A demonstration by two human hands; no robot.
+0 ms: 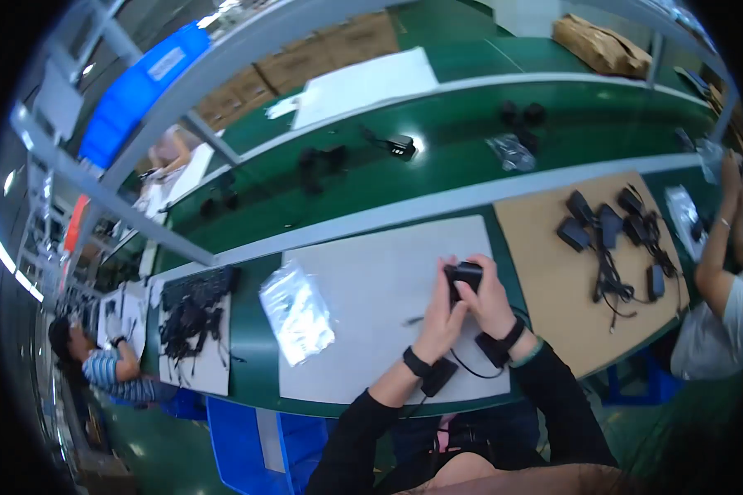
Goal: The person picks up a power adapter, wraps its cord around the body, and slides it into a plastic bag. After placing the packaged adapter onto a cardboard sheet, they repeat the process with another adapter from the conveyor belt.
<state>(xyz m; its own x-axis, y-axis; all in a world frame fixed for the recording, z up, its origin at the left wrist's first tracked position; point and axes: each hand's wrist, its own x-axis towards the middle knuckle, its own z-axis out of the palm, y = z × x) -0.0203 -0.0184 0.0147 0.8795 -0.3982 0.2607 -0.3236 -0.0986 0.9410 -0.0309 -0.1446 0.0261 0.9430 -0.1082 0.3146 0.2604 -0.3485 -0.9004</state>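
Observation:
Both hands are closed round a black power adapter (468,272) above the right part of a pale mat (363,272). My left hand (442,320) grips its left side. My right hand (490,304) wraps its right side, the thumb lying across the front. Below my wrists lie two more black adapters: one (439,377) beside my left wristband, the other (490,350) partly under my right wrist. A thin black cable (469,369) curves between them. On the mat's left side rests a stack of clear plastic bags (297,313).
Several corded adapters (607,227) lie on brown cardboard (545,272) at right. A heap of black adapters and cords (194,313) sits at left. Beyond a pale rail, a green conveyor belt (248,186) carries scattered black items. People work at both sides; blue crates (243,441) stand below.

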